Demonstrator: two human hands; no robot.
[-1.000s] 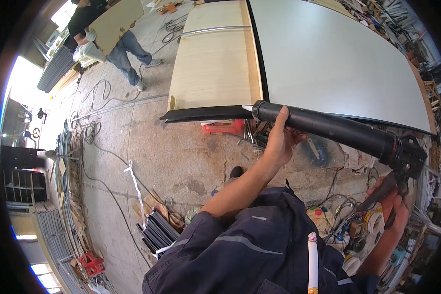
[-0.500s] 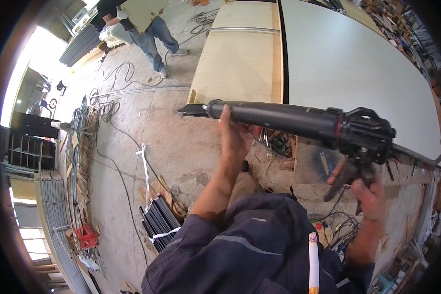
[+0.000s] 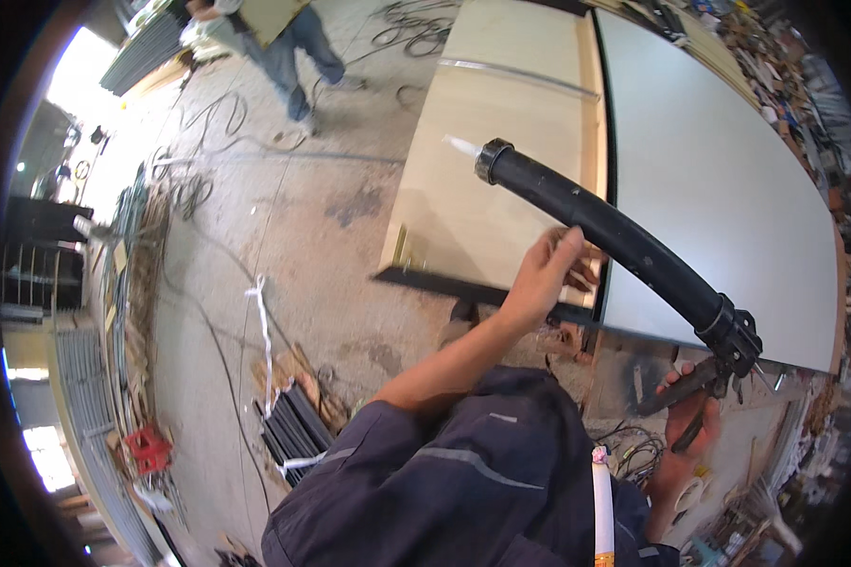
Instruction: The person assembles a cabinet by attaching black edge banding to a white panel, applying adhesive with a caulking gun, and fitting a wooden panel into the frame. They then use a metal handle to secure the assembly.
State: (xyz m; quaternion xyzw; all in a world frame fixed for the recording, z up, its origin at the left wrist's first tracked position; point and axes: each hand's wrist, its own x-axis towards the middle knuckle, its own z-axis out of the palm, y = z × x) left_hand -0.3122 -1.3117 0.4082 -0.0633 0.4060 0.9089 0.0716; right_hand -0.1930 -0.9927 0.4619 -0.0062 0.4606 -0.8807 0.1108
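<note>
Right hand (image 3: pixel 693 418) wraps the handle of one chunky black caulking gun (image 3: pixel 615 236), tube-shaped; left hand (image 3: pixel 545 276) is curled by the barrel, can't tell if gripping. Beyond, two flat boards: pale wooden panel (image 3: pixel 487 203) left, smooth white panel (image 3: pixel 719 208) right.

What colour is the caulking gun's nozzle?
The nozzle is whitish, unlike the black barrel; it shows best in the head view, slightly blurred.
</note>
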